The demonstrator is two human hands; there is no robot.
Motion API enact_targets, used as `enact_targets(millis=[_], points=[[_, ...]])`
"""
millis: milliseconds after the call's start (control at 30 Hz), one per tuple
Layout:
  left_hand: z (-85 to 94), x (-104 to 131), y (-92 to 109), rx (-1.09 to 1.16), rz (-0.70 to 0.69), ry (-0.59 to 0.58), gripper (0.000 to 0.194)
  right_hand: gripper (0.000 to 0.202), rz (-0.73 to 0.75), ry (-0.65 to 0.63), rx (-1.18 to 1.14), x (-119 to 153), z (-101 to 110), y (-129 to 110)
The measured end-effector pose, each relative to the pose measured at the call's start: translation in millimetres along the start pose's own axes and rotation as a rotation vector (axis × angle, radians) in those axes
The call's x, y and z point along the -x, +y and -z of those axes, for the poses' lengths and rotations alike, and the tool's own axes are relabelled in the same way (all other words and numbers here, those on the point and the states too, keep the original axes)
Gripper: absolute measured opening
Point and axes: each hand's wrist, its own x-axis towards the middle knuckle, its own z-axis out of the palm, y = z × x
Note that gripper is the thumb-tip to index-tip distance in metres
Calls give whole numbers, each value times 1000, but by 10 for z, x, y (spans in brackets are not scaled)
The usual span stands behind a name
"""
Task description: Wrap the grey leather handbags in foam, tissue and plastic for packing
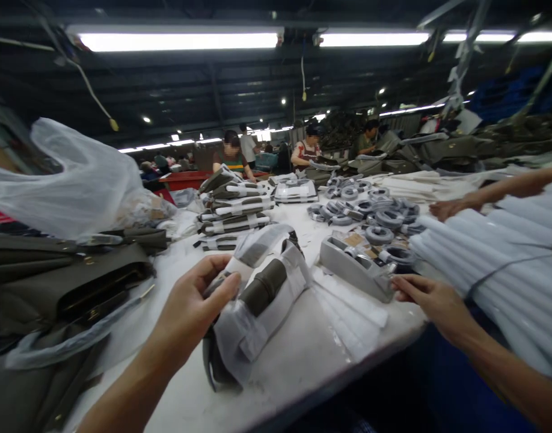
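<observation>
A dark olive strap bundle, partly wrapped in thin white sheet, lies on the white table in front of me. My left hand grips the wrapped bundle at its left side, thumb on top. At the right, my right hand has its fingers pinched together at the near end of a grey tape dispenser; a clear bit of film shows by the fingertips. White sheets lie flat between the bundle and the dispenser.
Wrapped strap bundles are stacked beyond my left hand. Coiled grey straps lie behind the dispenser. Olive bags fill the left side; white foam rolls lie right, with another person's hand beyond. Other people are farther back.
</observation>
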Motion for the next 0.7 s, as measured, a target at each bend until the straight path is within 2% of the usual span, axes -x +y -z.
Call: enact_targets(millis=[100, 167, 267, 367, 500, 567, 700], points=[[-24, -8, -47, -35, -84, -28, 37, 30, 72, -188, -148, 239, -256, -394], [-57, 4, -51, -56, -116, -30, 30, 34, 167, -321, -312, 448, -466, -767], [-109, 40, -24, -98, -166, -5, 23, 30, 285, -526, -494, 731, -792, -1318], [-139, 72, 0, -135, -229, 18, 20, 27, 345, -620, -591, 873, -1088, -1674], [-135, 92, -24, -203, -290, 45, 18, 31, 320, -597, -560, 878, -1327, -1819], [-121, 100, -52, -235, -312, 69, 17, 34, 294, -597, -492, 860, -1369, -1821], [-86, 115, -104, -274, -339, 89, 20, 38, 187, -674, -470, 846, -1391, -1793]])
